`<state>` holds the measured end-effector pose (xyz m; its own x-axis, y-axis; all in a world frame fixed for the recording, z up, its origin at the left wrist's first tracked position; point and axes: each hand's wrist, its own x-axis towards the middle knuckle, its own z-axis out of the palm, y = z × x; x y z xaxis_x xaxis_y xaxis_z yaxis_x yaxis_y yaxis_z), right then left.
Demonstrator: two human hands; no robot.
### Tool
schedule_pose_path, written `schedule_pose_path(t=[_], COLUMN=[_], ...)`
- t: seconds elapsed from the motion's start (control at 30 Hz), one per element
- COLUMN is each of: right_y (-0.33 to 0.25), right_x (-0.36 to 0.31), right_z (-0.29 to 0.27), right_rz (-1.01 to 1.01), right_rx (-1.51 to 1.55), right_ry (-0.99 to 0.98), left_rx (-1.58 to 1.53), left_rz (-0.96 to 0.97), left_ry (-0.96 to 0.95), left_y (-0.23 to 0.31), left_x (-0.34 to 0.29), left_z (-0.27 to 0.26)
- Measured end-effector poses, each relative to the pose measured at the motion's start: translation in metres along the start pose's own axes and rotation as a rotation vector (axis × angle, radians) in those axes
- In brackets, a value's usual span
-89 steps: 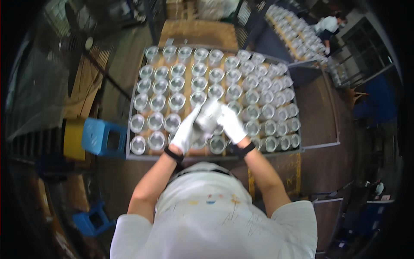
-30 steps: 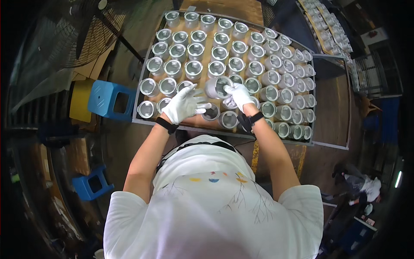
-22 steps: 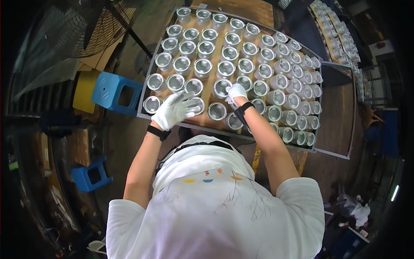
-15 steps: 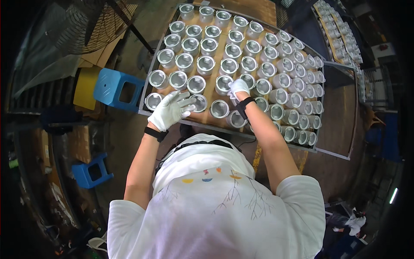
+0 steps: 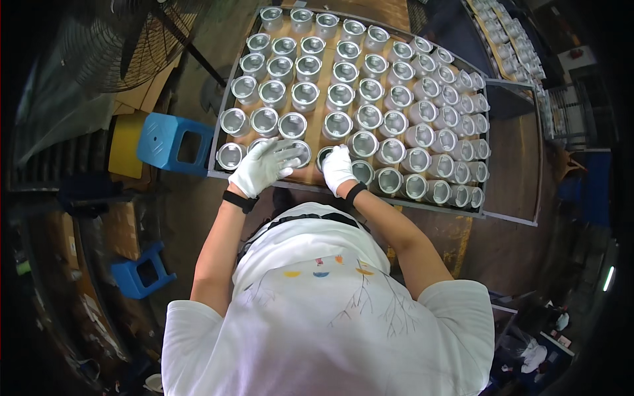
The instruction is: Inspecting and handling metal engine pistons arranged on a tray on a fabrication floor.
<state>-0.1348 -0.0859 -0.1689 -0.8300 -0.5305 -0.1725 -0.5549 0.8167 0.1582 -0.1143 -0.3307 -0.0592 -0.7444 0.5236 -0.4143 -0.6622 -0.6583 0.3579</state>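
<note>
Rows of silvery, cup-shaped metal parts (image 5: 304,96) stand upright on a brown board in a metal-framed tray (image 5: 317,189). My right hand (image 5: 338,170), in a white glove, is closed at the rim of a front-row cup-shaped part (image 5: 323,157), partly hiding it. My left hand (image 5: 261,165), also gloved, is open, its fingers spread over the near-left parts. Beneath those fingers one part is mostly covered, and another (image 5: 300,153) shows just past the fingertips. Black bands circle both wrists.
Left of the tray stands a blue stool (image 5: 173,142), with a second blue stool (image 5: 144,269) lower down. A large wire-caged fan (image 5: 125,46) is at the far left. Beyond the right corner, a rack (image 5: 508,46) carries more such parts. A metal frame (image 5: 536,158) juts from the tray's right side.
My right hand has come nearer and left, from the second row to a front-row part. My left hand stays spread in nearly the same place. The view has shifted slightly.
</note>
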Motion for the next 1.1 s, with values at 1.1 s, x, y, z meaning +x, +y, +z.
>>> schedule_pose_path(t=[1.1], right_y=[0.082], right_x=[-0.018], right_z=[-0.036], right_rz=[0.214], right_rx=[1.728], right_ry=[0.341], left_rx=[0.309], left_rz=[-0.168], left_ry=[-0.225], left_y=[-0.029], left_x=[0.054], left_z=[0.072])
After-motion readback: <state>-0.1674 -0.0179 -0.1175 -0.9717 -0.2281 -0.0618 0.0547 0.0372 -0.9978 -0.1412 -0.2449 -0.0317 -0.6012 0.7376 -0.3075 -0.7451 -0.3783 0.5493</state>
